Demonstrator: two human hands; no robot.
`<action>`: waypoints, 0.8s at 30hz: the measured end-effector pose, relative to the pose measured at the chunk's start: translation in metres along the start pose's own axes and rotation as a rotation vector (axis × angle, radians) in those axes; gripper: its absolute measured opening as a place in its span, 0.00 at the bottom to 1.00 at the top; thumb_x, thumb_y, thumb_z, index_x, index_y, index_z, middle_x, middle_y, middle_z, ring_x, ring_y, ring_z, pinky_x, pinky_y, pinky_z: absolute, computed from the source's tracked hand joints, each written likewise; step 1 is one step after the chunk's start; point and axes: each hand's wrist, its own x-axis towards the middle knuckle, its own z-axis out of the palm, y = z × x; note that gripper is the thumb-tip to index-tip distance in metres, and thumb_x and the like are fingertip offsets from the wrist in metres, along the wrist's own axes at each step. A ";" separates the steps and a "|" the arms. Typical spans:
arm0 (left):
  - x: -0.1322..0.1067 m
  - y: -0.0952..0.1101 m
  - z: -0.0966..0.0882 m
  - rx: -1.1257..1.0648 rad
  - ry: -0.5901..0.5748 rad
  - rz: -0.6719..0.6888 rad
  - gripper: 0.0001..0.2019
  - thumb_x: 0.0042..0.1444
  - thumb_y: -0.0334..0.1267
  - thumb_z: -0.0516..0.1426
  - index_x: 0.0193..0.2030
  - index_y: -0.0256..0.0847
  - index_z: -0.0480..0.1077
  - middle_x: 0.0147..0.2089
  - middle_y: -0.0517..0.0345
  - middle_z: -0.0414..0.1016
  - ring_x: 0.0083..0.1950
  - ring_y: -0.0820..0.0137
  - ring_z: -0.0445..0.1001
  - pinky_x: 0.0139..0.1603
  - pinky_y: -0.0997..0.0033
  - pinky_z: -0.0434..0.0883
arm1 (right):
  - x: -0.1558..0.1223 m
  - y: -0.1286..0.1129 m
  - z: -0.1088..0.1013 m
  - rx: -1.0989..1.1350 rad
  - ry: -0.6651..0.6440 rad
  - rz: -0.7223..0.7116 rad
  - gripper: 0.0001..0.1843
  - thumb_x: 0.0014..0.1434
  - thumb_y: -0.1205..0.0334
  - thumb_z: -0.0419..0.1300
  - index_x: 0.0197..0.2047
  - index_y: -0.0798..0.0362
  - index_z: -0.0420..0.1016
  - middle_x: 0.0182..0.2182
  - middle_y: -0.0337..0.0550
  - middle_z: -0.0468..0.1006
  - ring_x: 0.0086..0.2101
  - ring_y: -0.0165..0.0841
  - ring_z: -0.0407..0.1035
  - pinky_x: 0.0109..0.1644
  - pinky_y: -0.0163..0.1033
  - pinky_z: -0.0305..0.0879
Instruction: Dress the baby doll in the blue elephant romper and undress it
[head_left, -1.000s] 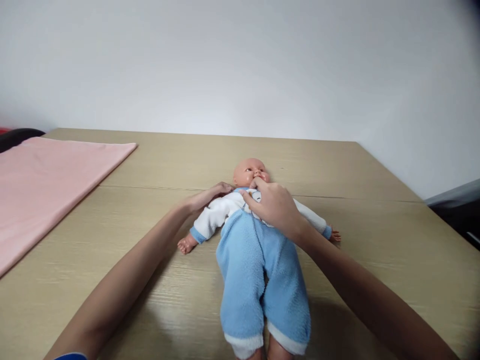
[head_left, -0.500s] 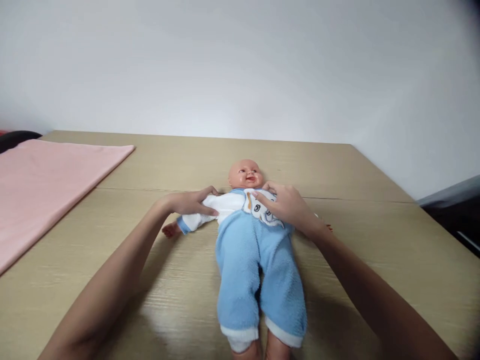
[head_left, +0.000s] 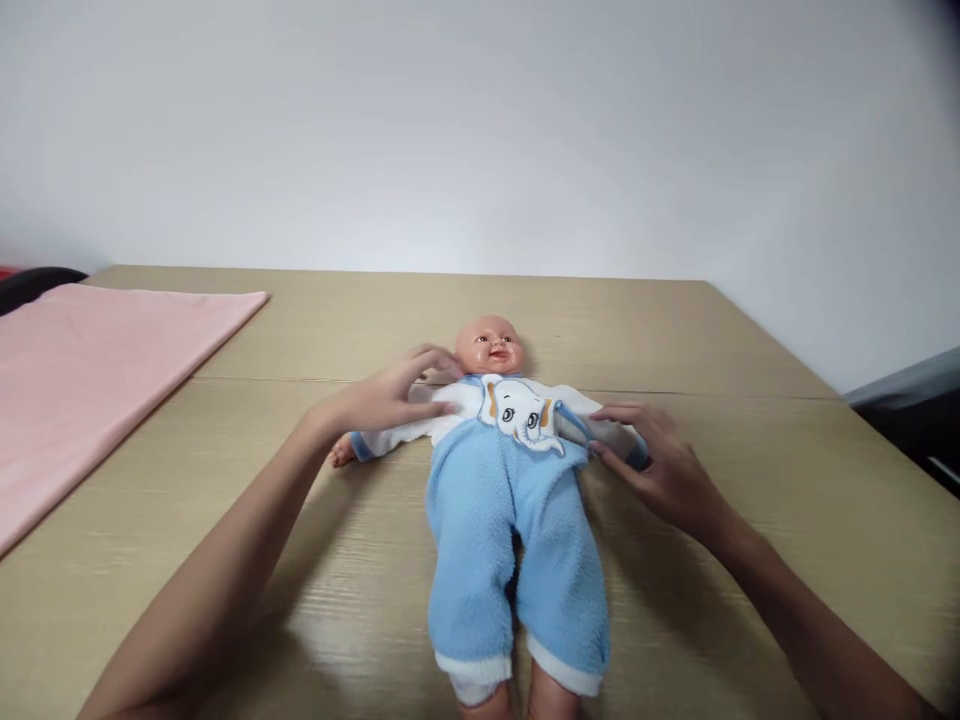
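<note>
One doll [head_left: 472, 510] lay face up on the surface [head_left: 637, 330] in the head view, its head [head_left: 489, 345] farthest off. The right grip [head_left: 664, 460] had just left the elephant patch [head_left: 521, 415] for the sleeve [head_left: 621, 438] beside it, baring the patch; attention appeared to have passed from chest to arm. That grip stood half spread, fingers and thumb apart over the sleeve, with no firm hold evident. The left grip [head_left: 382, 400], also spread, reached over the opposite sleeve [head_left: 401, 437], fingertips just beside the head, apparently holding nothing. Whether either touched the fabric was unclear. The doll's torso lay between the two. A pink cloth [head_left: 97, 370] lay at left.
</note>
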 end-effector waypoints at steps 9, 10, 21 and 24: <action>0.084 0.078 0.097 0.436 -0.001 0.197 0.19 0.75 0.50 0.62 0.61 0.38 0.75 0.62 0.42 0.81 0.64 0.49 0.76 0.69 0.46 0.69 | -0.048 0.070 -0.025 -0.004 -0.097 0.175 0.24 0.67 0.44 0.70 0.63 0.42 0.81 0.54 0.55 0.86 0.52 0.57 0.81 0.57 0.60 0.79; 0.092 0.078 0.103 0.484 -0.029 0.169 0.19 0.75 0.49 0.62 0.61 0.37 0.76 0.61 0.42 0.82 0.63 0.49 0.77 0.68 0.46 0.70 | -0.048 0.071 -0.026 0.035 -0.090 0.209 0.22 0.67 0.43 0.71 0.59 0.43 0.82 0.49 0.53 0.87 0.48 0.54 0.82 0.55 0.58 0.80; 0.100 0.059 0.108 0.249 0.021 0.375 0.13 0.81 0.47 0.53 0.59 0.43 0.74 0.55 0.49 0.82 0.52 0.60 0.80 0.53 0.63 0.72 | 0.016 0.020 -0.019 0.561 0.267 0.167 0.31 0.50 0.51 0.86 0.52 0.43 0.79 0.39 0.40 0.85 0.39 0.37 0.83 0.45 0.40 0.84; 0.096 0.055 0.106 0.227 0.031 0.491 0.17 0.82 0.49 0.50 0.59 0.44 0.76 0.54 0.47 0.82 0.53 0.59 0.81 0.53 0.62 0.72 | 0.037 0.003 -0.002 0.567 0.224 0.121 0.32 0.47 0.50 0.87 0.49 0.44 0.78 0.41 0.41 0.85 0.38 0.38 0.83 0.39 0.39 0.83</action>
